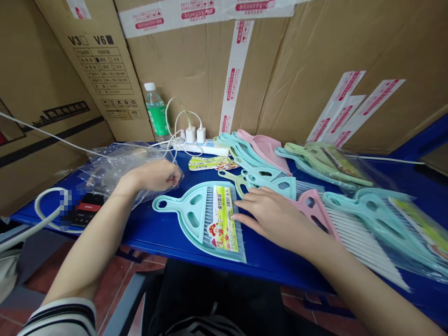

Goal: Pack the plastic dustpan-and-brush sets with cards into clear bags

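A light-blue dustpan (168, 204) with a matching brush nested in it lies in front of me, a yellow-green label card (226, 219) across the bristles. My right hand (264, 212) is at the card's right edge, fingers apart, nothing gripped. On the left, my left hand (159, 176) is closed at the edge of a heap of clear plastic bags (115, 163); its fingers are curled round something like thin plastic, too small to make out. Beyond the dustpan lie more label cards (210, 163).
Pink, green and blue dustpans (262, 149) and brushes lie at the back and right, some bagged. A power strip (213, 148) with chargers and cables, a green-labelled bottle (157, 114) and a phone (86, 210) are on the blue table (150, 240). Cardboard boxes (196, 56) stand behind.
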Motion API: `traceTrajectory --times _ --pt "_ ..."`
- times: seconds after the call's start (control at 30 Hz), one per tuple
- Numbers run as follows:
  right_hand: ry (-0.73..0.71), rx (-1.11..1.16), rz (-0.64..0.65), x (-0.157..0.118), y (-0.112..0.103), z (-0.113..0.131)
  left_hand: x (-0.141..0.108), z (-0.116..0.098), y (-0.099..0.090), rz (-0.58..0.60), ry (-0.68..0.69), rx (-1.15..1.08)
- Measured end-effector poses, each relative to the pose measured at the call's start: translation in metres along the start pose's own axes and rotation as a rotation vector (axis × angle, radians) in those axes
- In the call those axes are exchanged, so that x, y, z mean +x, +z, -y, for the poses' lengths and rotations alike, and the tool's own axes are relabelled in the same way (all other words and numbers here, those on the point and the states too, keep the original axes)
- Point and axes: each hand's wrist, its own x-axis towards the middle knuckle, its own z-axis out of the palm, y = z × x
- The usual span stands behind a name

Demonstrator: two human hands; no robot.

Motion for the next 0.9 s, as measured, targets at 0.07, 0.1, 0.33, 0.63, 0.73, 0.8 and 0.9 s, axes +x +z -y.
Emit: traceTrajectory --times 0.07,0.1,0.33,0.63,0.73,0.8,0.9 --pt "0.001 0.003 0.001 0.000 0.001 0.000 -0.001 -0.001 0.000 0.018 -0.010 -0.032" --pt "0.001 0.005 0.002 0.000 0.001 0.000 -0.002 -0.002 0.000 0.025 -0.013 -0.044" --pt "0.004 0.001 0.003 -0.001 -0.001 -0.001 -0.019 -0.004 0.002 -0.026 0.015 -0.105" --pt "0.015 -0.005 0.016 -0.003 -0.002 0.000 -0.057 -0.013 0.017 -0.177 -0.093 -0.088" --pt "0.017 -0.012 0.031 -0.002 -0.003 0.000 -0.069 -0.014 0.022 -0.210 -0.135 -0.068" --pt "0.015 -0.016 0.035 -0.001 -0.003 0.001 -0.076 -0.014 0.026 -0.223 -0.150 -0.050" --pt "0.013 -0.021 0.028 -0.001 -0.002 0.001 -0.087 -0.013 0.030 -0.253 -0.127 -0.052"
